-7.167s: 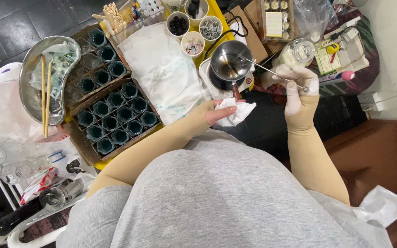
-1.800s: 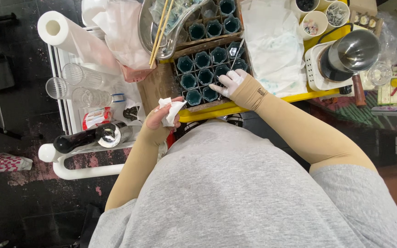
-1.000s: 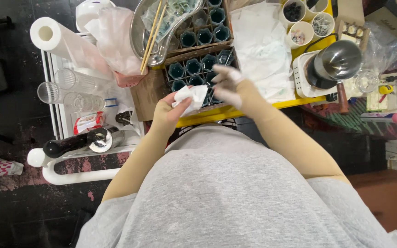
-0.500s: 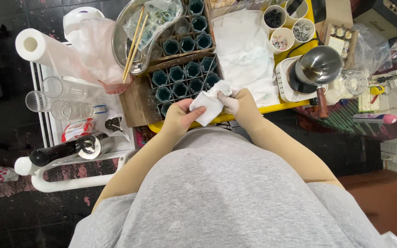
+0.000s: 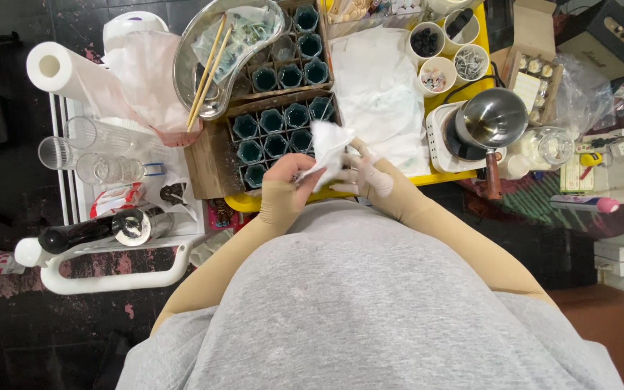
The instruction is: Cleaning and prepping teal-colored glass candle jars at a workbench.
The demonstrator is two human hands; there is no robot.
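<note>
My left hand (image 5: 283,184) pinches a crumpled white tissue (image 5: 326,144) just above the near edge of the yellow tray (image 5: 399,184). My right hand (image 5: 371,175), in a pale glove, is right beside it with fingers spread, its fingertips against the tissue's right side. Both hands hover close to my grey shirt. Directly beyond them is a cardboard box (image 5: 211,159) holding several small glasses filled with dark teal wax (image 5: 274,133).
A metal kidney dish with chopsticks (image 5: 214,54) lies at the back left, a white cloth (image 5: 380,87) at centre. A steel pot on a white hot plate (image 5: 489,119), small white cups (image 5: 445,54) and a glass jar (image 5: 543,148) stand right. A paper roll (image 5: 59,68) and tumblers (image 5: 88,155) sit on the left cart.
My right hand came back from the teal glasses to the tissue in my left hand. Both hands met in front of my body, and the tissue has been lifted slightly.
</note>
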